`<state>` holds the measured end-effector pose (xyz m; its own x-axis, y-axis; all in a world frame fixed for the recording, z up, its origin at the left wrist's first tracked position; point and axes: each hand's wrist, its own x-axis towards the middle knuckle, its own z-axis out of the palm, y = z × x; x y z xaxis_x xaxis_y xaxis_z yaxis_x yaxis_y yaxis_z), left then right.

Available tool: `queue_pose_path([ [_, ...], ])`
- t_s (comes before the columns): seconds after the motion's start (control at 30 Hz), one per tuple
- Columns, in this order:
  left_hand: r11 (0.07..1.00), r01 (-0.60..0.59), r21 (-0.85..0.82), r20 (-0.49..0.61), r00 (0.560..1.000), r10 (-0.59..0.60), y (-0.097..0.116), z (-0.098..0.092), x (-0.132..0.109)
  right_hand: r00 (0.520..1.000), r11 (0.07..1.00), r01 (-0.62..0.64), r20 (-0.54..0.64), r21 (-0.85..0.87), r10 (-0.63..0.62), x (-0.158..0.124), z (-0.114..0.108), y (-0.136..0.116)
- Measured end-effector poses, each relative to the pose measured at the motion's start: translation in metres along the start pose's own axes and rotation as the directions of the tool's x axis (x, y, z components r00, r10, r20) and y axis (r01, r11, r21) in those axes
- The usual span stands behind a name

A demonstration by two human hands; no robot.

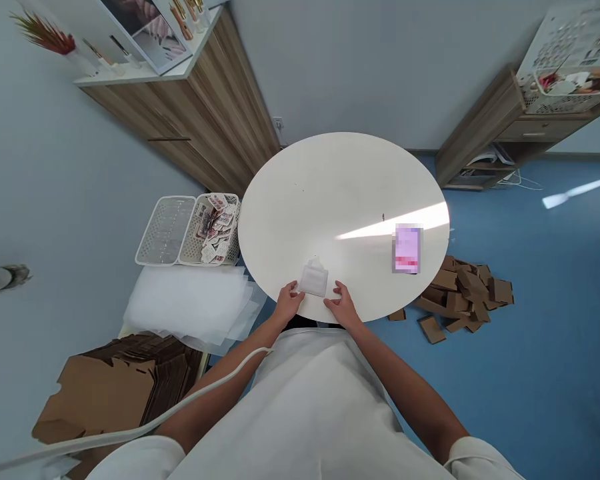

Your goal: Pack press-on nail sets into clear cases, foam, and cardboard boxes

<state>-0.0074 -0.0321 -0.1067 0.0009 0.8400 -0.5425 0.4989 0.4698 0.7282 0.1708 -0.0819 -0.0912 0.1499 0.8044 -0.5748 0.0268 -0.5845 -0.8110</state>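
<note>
A small flat packet [314,280] in whitish, translucent wrapping lies near the front edge of the white oval table [330,187]. A thin crumpled flap sticks up from its far side. On its left side is my left hand [289,301], thumb and forefinger slightly apart at the packet's near left corner. My right hand [345,307] rests by the near right corner, its thumb close to the packet and its forefinger spread away. Whether either fingertip presses on the wrapping is too small to make out.
A phone-like pink, blurred rectangle [407,249] lies on the table's right. Left of the table are a white basket [234,227] of printed cards, translucent sheets [190,300] and stacked flat cardboard [105,393]. Small brown boxes [460,293] are heaped on the floor at right. A white cable [205,390] crosses my left arm.
</note>
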Motion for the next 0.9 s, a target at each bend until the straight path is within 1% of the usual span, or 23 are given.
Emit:
queue_pose_path([
  [0.1,0.999,0.024,-0.037,0.014,1.000,-0.024,0.000,-0.001,0.004,0.998,0.990,-0.061,0.013,0.129,0.060,0.001,-0.005,-0.011],
  [0.2,1.000,0.011,-0.008,0.024,1.000,-0.011,0.004,0.000,0.009,0.994,0.980,-0.108,0.040,0.170,0.102,0.003,0.000,-0.020],
  [0.27,1.000,0.002,-0.014,0.067,0.998,-0.001,0.007,0.001,0.011,0.993,0.980,-0.109,0.065,0.164,0.100,0.005,0.008,-0.021],
  [0.33,0.999,-0.014,-0.034,0.103,0.995,0.017,0.009,0.000,0.013,0.995,0.986,-0.083,0.071,0.144,0.073,0.008,0.020,-0.021],
  [0.4,0.998,-0.037,-0.043,0.099,0.994,0.041,0.010,-0.007,0.018,0.997,0.992,-0.063,0.054,0.105,0.058,0.014,0.034,-0.024],
  [0.47,0.997,-0.067,-0.034,0.068,0.995,0.070,0.011,-0.019,0.025,0.998,0.997,-0.053,0.040,0.059,0.051,0.023,0.050,-0.031],
  [0.53,0.996,-0.090,-0.023,0.042,0.995,0.090,0.010,-0.038,0.037,0.998,0.999,-0.043,0.055,0.015,0.042,0.036,0.069,-0.043],
  [0.63,0.998,-0.062,-0.021,-0.001,0.998,0.062,0.008,-0.069,0.059,0.995,0.999,-0.019,0.093,-0.028,0.022,0.059,0.101,-0.068],
  [0.73,0.999,-0.036,-0.034,-0.065,0.997,0.034,0.007,-0.097,0.083,0.995,0.999,0.015,0.104,-0.035,-0.011,0.085,0.133,-0.090],
  [0.8,0.997,-0.063,-0.055,-0.110,0.992,0.057,0.008,-0.111,0.098,0.995,0.998,0.040,0.098,-0.041,-0.036,0.100,0.152,-0.101],
  [0.9,0.988,-0.136,-0.069,-0.172,0.977,0.123,0.009,-0.125,0.115,0.994,0.996,0.070,0.087,-0.062,-0.064,0.119,0.173,-0.112],
])
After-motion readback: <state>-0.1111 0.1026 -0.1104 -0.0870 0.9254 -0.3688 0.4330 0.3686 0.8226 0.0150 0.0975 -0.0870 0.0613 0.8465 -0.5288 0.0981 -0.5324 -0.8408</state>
